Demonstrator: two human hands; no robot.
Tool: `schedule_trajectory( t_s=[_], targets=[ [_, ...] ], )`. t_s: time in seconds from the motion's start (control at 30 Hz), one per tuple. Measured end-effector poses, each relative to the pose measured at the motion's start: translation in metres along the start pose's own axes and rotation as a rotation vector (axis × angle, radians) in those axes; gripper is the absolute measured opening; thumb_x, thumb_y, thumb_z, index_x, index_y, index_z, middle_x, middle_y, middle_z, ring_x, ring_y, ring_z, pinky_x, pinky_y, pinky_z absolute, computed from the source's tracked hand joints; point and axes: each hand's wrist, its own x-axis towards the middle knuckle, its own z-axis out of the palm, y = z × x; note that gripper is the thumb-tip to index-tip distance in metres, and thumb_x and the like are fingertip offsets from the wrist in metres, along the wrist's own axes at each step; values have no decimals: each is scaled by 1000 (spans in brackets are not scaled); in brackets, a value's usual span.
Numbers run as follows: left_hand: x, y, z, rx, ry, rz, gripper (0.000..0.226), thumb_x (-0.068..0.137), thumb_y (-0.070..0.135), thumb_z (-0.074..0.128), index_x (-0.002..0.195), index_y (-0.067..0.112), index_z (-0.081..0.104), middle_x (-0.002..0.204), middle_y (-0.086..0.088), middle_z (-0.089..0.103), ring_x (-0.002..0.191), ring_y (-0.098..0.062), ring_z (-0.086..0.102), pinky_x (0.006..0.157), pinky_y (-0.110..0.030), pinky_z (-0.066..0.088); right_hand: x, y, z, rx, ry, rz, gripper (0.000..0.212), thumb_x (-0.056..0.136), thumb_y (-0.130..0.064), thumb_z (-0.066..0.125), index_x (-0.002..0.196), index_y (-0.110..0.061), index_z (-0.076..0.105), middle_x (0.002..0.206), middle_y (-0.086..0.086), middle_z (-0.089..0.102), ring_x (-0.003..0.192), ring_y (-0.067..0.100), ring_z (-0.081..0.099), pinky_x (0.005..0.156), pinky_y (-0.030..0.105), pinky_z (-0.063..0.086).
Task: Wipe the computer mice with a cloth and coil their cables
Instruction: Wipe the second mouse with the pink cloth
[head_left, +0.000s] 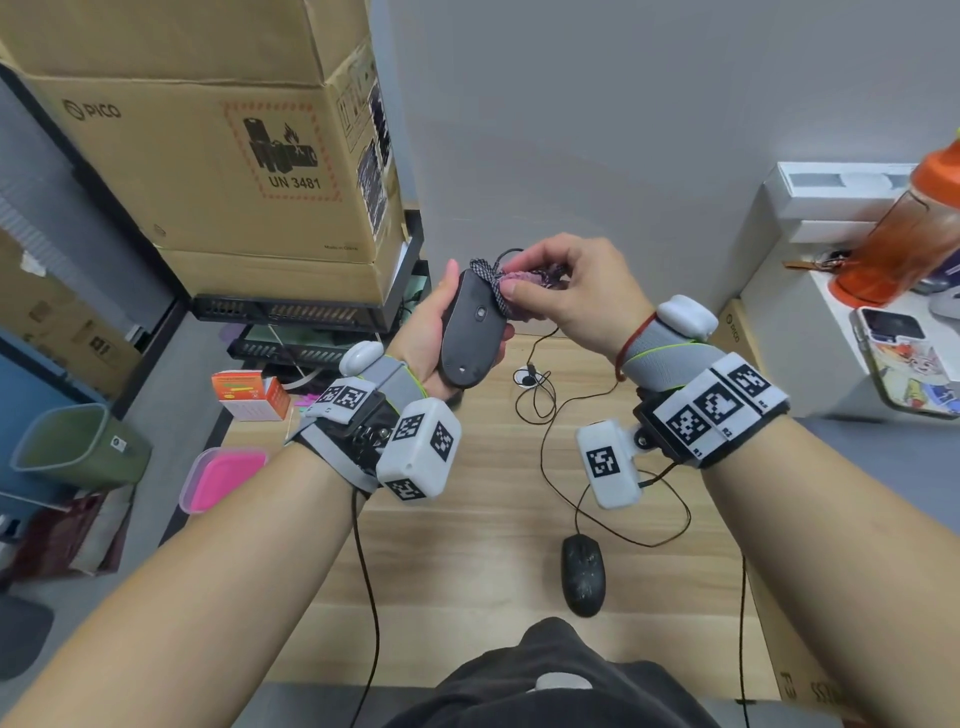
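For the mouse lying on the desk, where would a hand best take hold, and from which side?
Grip the mouse on the desk across its two long sides, coming from above. It lies flat, top up, long axis running away from the person, with bare desk either side; its cable leaves the far end.

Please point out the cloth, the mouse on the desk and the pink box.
cloth (498, 291): head view, on its checked fold over the held mouse.
mouse on the desk (583, 574): head view, middle of its back.
pink box (223, 478): head view, its pink lid.
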Motion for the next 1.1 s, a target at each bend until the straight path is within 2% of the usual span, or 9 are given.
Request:
schedule_trajectory(
  t_s=[0.17,0.33,0.5,0.6,0.73,0.83,0.97,1.03,1.1],
  targets=[
    [0,3,1,-12,-21,7,75,95,66,39,136,5,55,102,-15,63,73,-22,60,62,-31,50,-3,-3,1,-25,3,-23,16,77,-22,80,91,-15,74,84,1,72,70,20,72,79,40,58],
    [5,3,5,-201,-44,-15,56,96,61,43,105,10,66,92,-11,68,74,-22,67,67,-31,56,-16,-10,15,-261,-6,-217,12,77,-22,80,87,-18,76,90,4,67,83,18,63,82,36,50],
    [6,6,0,-207,19,-36,48,84,58,67,74,12,74,70,-6,69,59,-23,68,57,-32,57,-30,-14,29,-378,-332,-365,11,74,-18,82,84,-16,78,88,5,67,81,17,62,78,32,48],
    [4,4,1,-191,-36,-25,46,87,56,65,79,11,71,75,-8,67,64,-23,66,61,-32,58,-24,-11,24,-386,-335,-319,13,73,-21,84,84,-19,78,87,0,68,75,9,58,74,24,45],
    [7,1,0,-55,-1,16,51,91,58,55,99,9,65,83,-14,63,61,-25,61,56,-32,48,-8,-5,12,-366,-28,-214,17,74,-25,81,88,-19,73,78,-11,64,70,4,56,71,24,42],
    [8,-5,4,33,37,16,53,93,62,49,90,13,69,74,-11,63,57,-23,55,57,-30,41,-2,-6,16,-390,69,-161,24,77,-27,78,98,-18,69,92,-4,70,85,13,62,78,20,42],
    [10,-4,5,-157,51,-29,58,96,61,44,70,14,65,59,-5,51,59,-17,52,65,-31,44,-16,-14,32,-341,-129,-292,14,77,-23,79,89,-18,75,87,-1,68,84,15,62,77,21,43],
    [11,-4,1,-157,61,-47,56,97,61,42,78,11,61,69,-8,51,65,-20,53,67,-30,45,-17,-14,30,-328,-262,-295,13,75,-24,81,87,-21,76,85,-4,67,80,11,61,76,21,45],
    [10,-5,2,-51,68,-39,54,99,59,38,89,11,61,78,-11,55,65,-23,52,59,-31,43,-10,-10,22,-329,-235,-233,13,74,-28,82,85,-25,76,79,-9,65,73,4,57,71,12,42]
  ],
)
